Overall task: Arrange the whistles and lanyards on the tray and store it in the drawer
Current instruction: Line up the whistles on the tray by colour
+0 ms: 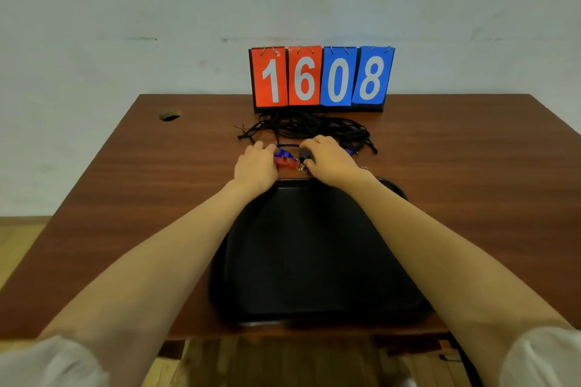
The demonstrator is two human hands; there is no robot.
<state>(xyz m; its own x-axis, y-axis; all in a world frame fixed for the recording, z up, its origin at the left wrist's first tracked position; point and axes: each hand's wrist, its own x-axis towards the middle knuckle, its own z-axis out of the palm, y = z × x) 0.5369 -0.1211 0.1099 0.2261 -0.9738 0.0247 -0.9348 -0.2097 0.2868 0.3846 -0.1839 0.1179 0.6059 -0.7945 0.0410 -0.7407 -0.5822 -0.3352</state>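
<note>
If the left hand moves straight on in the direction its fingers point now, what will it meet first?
Most likely the tangled black lanyards, lying on the table just beyond the left hand. The flip scoreboard stands farther behind them. Depth is hard to judge here.

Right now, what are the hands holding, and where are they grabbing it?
The right hand pinches the black whistle by its body. The left hand touches the blue whistle; a firm grip cannot be told.

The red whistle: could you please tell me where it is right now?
The red whistle lies mid-table in the head view, between the left hand and right hand, just beyond the black tray, beside a blue whistle.
</note>
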